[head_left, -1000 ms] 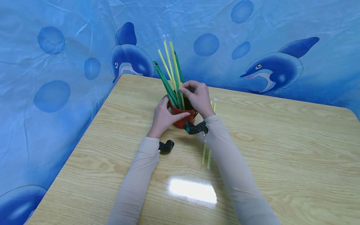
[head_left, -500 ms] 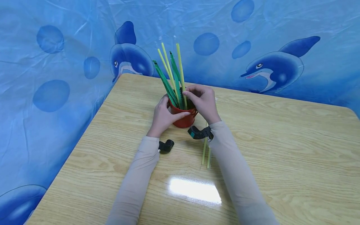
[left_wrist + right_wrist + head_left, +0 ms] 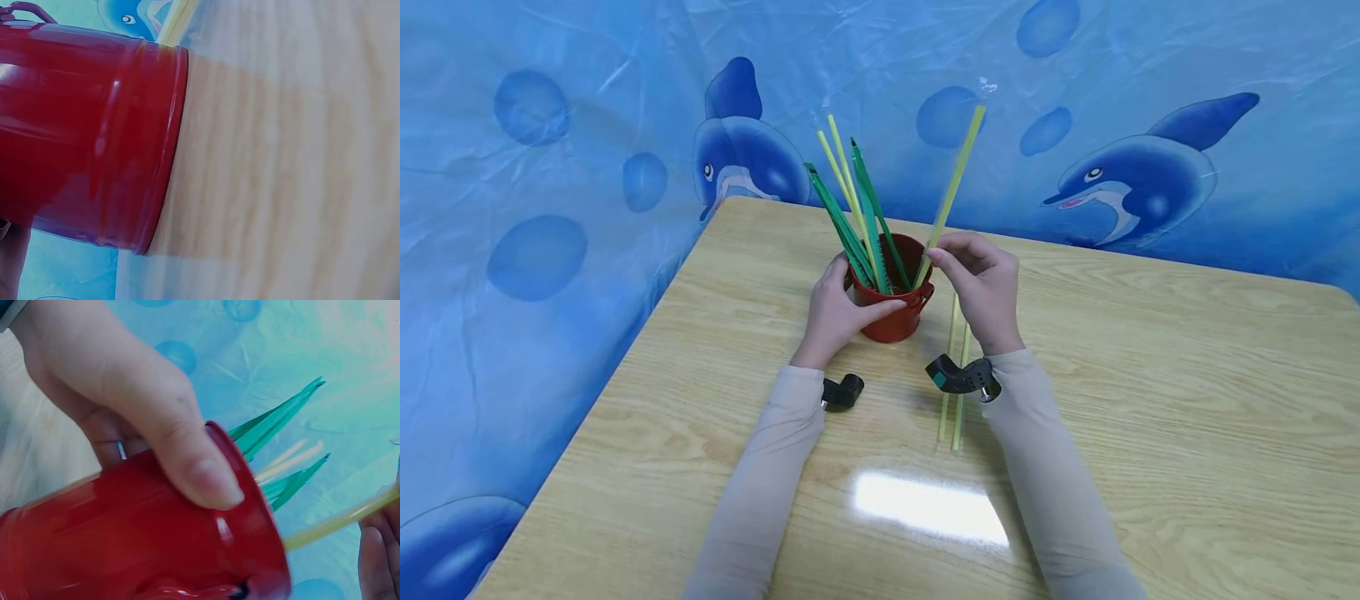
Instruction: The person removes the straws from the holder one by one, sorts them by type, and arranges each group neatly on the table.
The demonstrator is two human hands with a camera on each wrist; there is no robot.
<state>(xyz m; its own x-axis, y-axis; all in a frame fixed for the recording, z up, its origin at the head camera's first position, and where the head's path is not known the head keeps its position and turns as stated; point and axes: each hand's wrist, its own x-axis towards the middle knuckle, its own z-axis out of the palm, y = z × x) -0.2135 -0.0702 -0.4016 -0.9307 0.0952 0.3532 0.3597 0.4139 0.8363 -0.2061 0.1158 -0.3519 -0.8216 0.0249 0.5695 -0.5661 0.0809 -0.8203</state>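
Observation:
A small red metal bucket (image 3: 889, 327) stands upright on the table. My left hand (image 3: 835, 310) grips its left side, with the thumb across the front just under the rim; the right wrist view shows this thumb (image 3: 203, 475) close up. Between thumb and fingers my right hand (image 3: 985, 287) pinches a yellow straw (image 3: 958, 171) in a clear wrapper. That straw leans right, its lower end inside the bucket's right rim. Several green-wrapped sticks (image 3: 838, 218) and two yellow straws (image 3: 841, 158) lean left in the bucket. In the left wrist view the bucket wall (image 3: 81, 131) fills the left side.
Two more yellow straws (image 3: 958, 412) lie on the wooden table (image 3: 1150, 400), partly hidden by my right hand and wrist camera (image 3: 958, 375). Behind the table hangs a blue dolphin-print sheet (image 3: 880, 50). The bucket's handle (image 3: 925, 302) hangs at its right side.
My right hand has moved right and slightly down with its straw, which has swung from among the other sticks to a rightward lean. My left hand stays on the bucket.

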